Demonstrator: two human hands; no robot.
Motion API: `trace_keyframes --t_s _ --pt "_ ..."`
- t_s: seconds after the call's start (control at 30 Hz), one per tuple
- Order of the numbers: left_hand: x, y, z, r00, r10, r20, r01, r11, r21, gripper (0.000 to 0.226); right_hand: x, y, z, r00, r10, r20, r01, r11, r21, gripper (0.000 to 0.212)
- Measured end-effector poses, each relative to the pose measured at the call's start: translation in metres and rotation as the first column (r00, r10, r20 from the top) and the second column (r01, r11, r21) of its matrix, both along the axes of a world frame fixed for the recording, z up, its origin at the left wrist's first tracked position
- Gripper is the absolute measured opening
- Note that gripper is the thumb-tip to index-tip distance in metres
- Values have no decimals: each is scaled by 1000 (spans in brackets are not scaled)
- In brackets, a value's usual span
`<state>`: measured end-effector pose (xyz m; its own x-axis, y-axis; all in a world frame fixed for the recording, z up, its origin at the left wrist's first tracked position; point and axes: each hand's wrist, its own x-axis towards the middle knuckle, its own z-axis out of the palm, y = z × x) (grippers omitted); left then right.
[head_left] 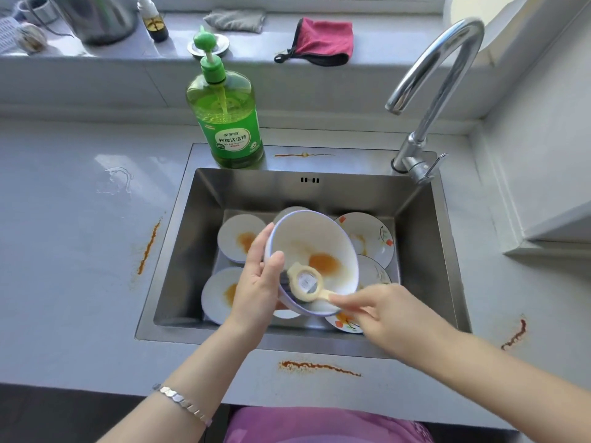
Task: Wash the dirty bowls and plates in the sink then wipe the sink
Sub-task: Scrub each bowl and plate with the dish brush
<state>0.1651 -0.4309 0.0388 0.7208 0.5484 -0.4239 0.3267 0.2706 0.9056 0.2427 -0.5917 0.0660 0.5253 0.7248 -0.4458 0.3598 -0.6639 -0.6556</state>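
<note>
Over the steel sink [179,260] my left hand [256,282] grips the rim of a white bowl [319,238] tilted toward me, with an orange stain on its bottom. My right hand [387,311] holds the handle of a cream dish brush [307,282], whose round head lies inside the bowl near the left rim. Below lie several dirty dishes: two white plates [236,238] with orange stains at the left, and flower-patterned plates [371,235] at the right.
A green dish-soap bottle [228,119] stands on the sink's back ledge, the chrome faucet [425,100] at the back right. A pink cloth [323,39] and a grey cloth [235,20] lie on the sill. Orange smears [316,367] mark the counter around the sink.
</note>
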Motion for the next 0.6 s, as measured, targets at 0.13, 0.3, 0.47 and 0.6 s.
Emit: trace_keyframes --t_s 0.13,0.3,0.47,0.6 --pt "1 -9 4 999 -50 7 51 996 -72 39 26 6 -9 978 -135 159 141 990 -25 35" --pt "4 0 4 999 -49 5 49 999 -17 38 3 3 -3 999 -47 -18 47 999 -15 31" --pt "4 -2 8 999 -51 -5 51 998 -42 39 24 -1 -10 982 -144 125 152 986 -60 34" --pt "5 6 7 997 -71 -16 71 997 31 37 -2 6 2 995 -58 -78 61 998 35 30"
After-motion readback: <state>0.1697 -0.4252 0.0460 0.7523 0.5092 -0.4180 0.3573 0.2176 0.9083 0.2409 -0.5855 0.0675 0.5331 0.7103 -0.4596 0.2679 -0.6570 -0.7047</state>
